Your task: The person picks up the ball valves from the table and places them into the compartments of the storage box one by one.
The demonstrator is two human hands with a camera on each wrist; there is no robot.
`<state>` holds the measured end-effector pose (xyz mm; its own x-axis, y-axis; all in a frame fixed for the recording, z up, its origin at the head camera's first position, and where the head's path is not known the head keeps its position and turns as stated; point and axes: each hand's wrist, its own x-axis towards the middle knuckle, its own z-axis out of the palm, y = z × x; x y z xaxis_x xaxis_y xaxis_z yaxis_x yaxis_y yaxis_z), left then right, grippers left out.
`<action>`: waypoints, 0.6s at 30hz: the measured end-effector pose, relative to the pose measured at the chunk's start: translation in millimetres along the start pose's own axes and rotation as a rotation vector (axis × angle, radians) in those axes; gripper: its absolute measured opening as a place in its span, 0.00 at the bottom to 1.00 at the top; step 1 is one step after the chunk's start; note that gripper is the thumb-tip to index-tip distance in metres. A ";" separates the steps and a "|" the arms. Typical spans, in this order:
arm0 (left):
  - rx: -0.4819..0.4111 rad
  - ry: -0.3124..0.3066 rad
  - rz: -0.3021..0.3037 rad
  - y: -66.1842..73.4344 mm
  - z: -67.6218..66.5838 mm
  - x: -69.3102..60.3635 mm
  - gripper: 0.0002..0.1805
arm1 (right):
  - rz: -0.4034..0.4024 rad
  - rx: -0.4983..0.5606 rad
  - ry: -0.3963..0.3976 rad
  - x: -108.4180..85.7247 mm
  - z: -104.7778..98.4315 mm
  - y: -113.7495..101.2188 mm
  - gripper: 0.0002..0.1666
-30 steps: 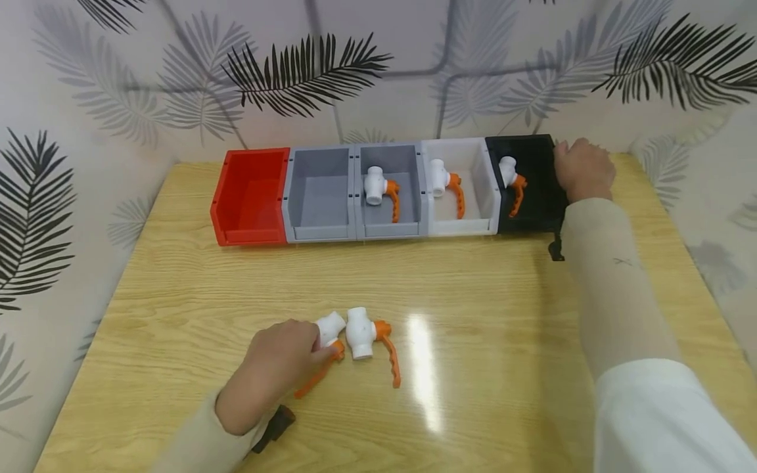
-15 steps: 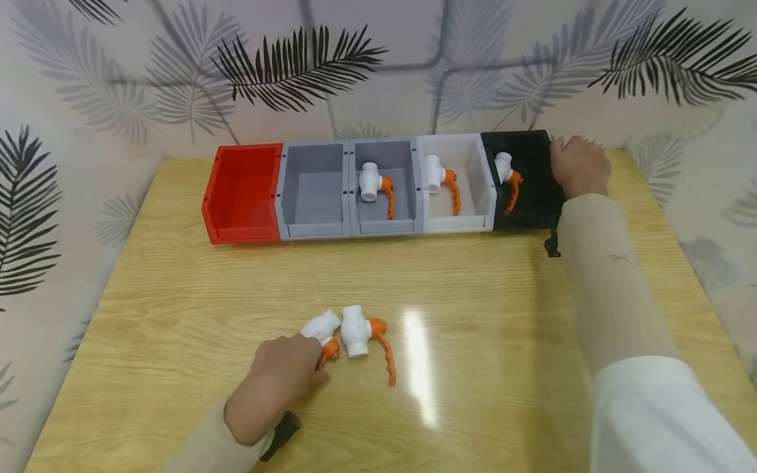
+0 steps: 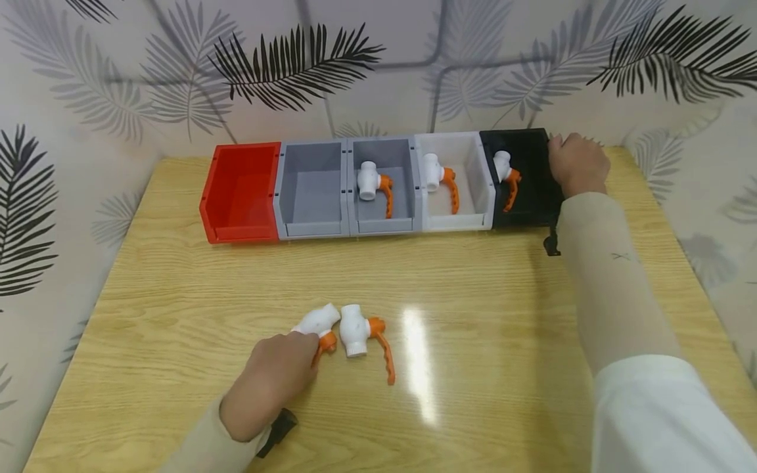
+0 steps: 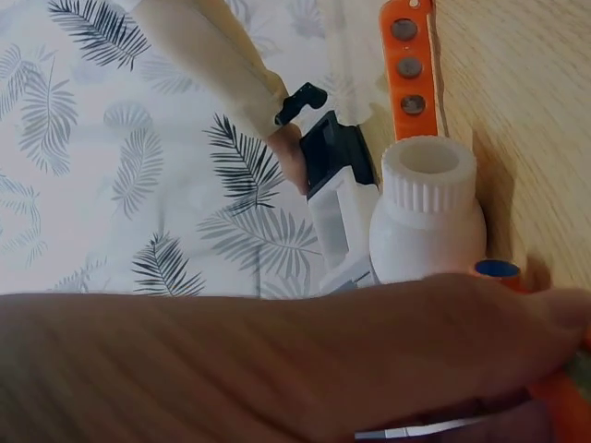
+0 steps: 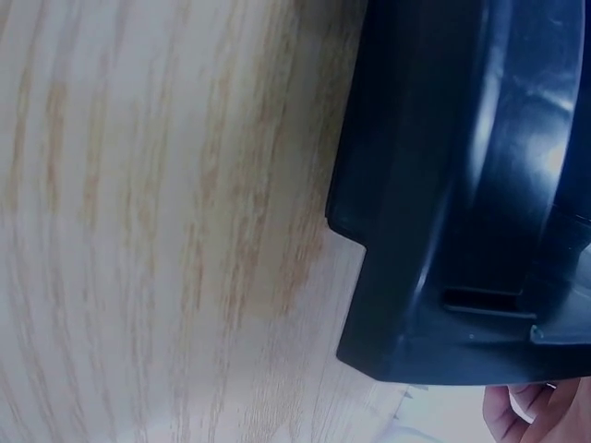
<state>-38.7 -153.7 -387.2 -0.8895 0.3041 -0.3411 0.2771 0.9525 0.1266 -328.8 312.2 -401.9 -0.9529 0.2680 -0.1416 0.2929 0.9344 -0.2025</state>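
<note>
In the head view my left hand [image 3: 275, 368] holds a white ball valve [image 3: 319, 320] with an orange lever at the front left of the table. My thumb lies across the orange part in the left wrist view, and the fingers hide much of the lever. Just right of it lies a second white ball valve [image 3: 354, 332], its orange lever pointing toward me. At the far right, my right hand [image 3: 579, 164] grips the outer side wall of a black bin [image 3: 535, 197]. Some of its fingers [image 5: 545, 411] show below that bin in the right wrist view.
A row of joined bins stands along the back: a red bin [image 3: 244, 233], a grey bin [image 3: 316, 228], another grey bin [image 3: 384, 225], a white bin [image 3: 455, 222], then the black one. The right three each contain one ball valve. A patterned cloth backdrop [image 3: 378, 98] rises behind.
My left hand has shifted its grip over the lever, and more of the valve's white body shows. The right hand stays at the black bin. The head view has shifted slightly.
</note>
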 end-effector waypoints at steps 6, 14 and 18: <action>-0.008 0.018 0.006 -5.1 1.9 1.0 0.12 | -0.005 -0.002 0.008 -1.6 1.4 -1.2 0.44; -0.041 0.110 0.037 -12.1 -3.1 3.2 0.10 | 0.003 -0.003 0.004 -1.5 0.2 -1.2 0.44; -0.056 0.135 0.030 -15.7 -4.6 5.9 0.10 | 0.005 -0.007 -0.002 -2.1 -1.0 -2.3 0.45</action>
<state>-49.9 -166.9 -386.9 -0.9230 0.3233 -0.2087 0.2866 0.9394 0.1879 -327.5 309.8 -400.1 -0.9514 0.2722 -0.1442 0.2970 0.9347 -0.1952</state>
